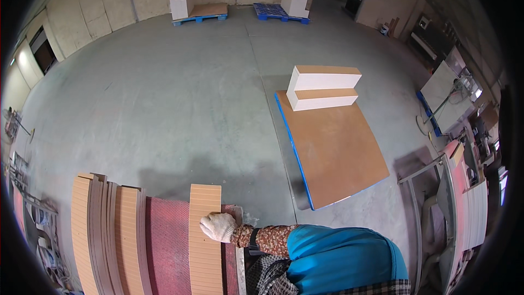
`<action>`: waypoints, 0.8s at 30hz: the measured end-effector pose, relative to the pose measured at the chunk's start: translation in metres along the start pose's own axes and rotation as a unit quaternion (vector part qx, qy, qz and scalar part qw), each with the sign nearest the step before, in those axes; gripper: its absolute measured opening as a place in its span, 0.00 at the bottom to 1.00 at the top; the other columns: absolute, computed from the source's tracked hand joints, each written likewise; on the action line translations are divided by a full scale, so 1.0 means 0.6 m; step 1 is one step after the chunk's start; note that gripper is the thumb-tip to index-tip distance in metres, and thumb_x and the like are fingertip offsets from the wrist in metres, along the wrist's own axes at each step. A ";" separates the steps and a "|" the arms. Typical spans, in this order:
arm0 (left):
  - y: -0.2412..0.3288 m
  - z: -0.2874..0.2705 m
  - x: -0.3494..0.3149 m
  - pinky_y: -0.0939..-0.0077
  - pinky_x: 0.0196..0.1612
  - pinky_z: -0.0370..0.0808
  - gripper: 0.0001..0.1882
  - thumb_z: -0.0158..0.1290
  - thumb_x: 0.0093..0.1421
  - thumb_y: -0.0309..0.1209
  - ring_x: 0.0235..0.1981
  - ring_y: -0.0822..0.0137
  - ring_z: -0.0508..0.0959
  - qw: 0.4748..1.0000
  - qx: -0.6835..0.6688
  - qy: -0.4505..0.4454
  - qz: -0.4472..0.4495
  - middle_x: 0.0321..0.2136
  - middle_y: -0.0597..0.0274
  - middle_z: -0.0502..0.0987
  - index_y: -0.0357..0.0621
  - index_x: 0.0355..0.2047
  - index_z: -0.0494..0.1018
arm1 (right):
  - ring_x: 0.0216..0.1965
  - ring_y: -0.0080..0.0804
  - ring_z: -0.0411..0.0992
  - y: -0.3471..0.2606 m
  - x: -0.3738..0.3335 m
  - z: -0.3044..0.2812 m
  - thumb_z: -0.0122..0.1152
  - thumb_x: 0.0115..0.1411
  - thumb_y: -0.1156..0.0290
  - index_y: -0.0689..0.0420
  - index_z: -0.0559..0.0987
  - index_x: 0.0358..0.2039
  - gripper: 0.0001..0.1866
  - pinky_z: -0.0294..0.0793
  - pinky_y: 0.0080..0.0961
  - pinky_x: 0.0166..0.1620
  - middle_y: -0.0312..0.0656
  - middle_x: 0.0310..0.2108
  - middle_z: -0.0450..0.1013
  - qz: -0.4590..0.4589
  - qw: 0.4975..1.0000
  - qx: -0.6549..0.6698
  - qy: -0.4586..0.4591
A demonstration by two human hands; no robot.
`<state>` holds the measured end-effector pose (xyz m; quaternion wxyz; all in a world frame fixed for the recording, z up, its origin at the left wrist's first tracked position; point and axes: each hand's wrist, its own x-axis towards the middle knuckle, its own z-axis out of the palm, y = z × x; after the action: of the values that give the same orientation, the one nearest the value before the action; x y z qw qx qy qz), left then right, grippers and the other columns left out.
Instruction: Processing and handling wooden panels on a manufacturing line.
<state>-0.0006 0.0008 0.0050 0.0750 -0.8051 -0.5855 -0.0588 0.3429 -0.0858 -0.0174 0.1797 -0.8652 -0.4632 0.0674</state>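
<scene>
My right hand, in a white knitted glove, rests on a long tan board scored with fine crosswise lines. The fingers are curled and pressed onto the board's face from its right edge; their tips are partly hidden. Beneath the board lies a red textured work surface. To the left stand stacks of similar tan boards, some layered so that their edges show, with another stack at the outer left. My left hand is out of the picture.
A brown-topped pallet with blue edges lies on the floor ahead right, bearing stepped white stacks. Two blue pallets stand by the far wall. At the right is a metal-framed workstation; a pedestal fan stands beyond.
</scene>
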 end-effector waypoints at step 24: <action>0.002 -0.001 -0.005 0.51 0.25 0.78 0.22 0.56 0.70 0.51 0.25 0.48 0.81 0.998 0.055 0.037 0.019 0.26 0.51 0.80 0.44 0.32 0.79 | 0.39 0.40 0.80 -0.003 0.001 -0.011 0.53 0.69 0.61 0.58 0.81 0.45 0.15 0.84 0.39 0.34 0.43 0.41 0.74 0.004 1.000 0.009 -0.007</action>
<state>-0.0002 -0.0028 0.0047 0.1420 -0.8082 -0.5690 -0.0546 0.3439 -0.0862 -0.0106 0.1839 -0.8649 -0.4604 0.0781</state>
